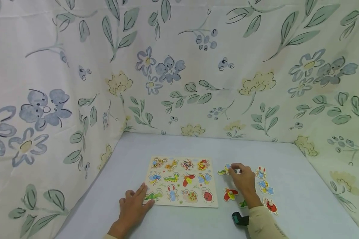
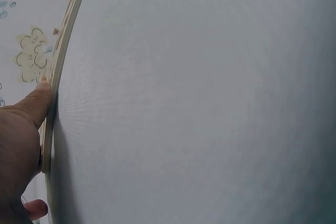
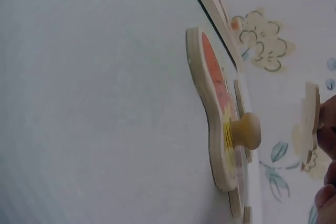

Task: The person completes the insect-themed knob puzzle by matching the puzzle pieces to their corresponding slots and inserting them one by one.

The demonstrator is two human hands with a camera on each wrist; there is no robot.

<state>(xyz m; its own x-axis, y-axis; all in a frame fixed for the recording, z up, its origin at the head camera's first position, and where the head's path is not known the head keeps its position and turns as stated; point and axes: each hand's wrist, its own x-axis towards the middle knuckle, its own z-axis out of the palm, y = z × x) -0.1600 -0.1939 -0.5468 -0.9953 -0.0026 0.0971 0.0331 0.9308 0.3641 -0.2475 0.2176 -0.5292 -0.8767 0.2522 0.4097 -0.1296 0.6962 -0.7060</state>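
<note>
A flat wooden insect puzzle board (image 1: 179, 181) lies on the table, printed with rows of bugs. My left hand (image 1: 133, 207) rests at its lower left corner, fingers fairly straight along the edge. The thumb (image 2: 38, 100) lies against the board's rim (image 2: 59, 56) in the left wrist view. To the right of the board, my right hand (image 1: 244, 179) pinches a small wooden puzzle piece (image 3: 310, 124), raised off the table; its picture is mostly hidden. A green caterpillar piece (image 1: 222, 172) lies close by the fingertips. Below is a red-winged moth piece (image 1: 230, 194) with a knob (image 3: 248, 130).
Right of the hand stand a red-and-blue beetle piece (image 1: 261, 172), a blue-winged bee piece (image 1: 266, 187) and a ladybug piece (image 1: 270, 205) in a column. A green piece (image 1: 243, 203) is partly under the right wrist. Floral cloth (image 1: 197, 66) hangs around the table.
</note>
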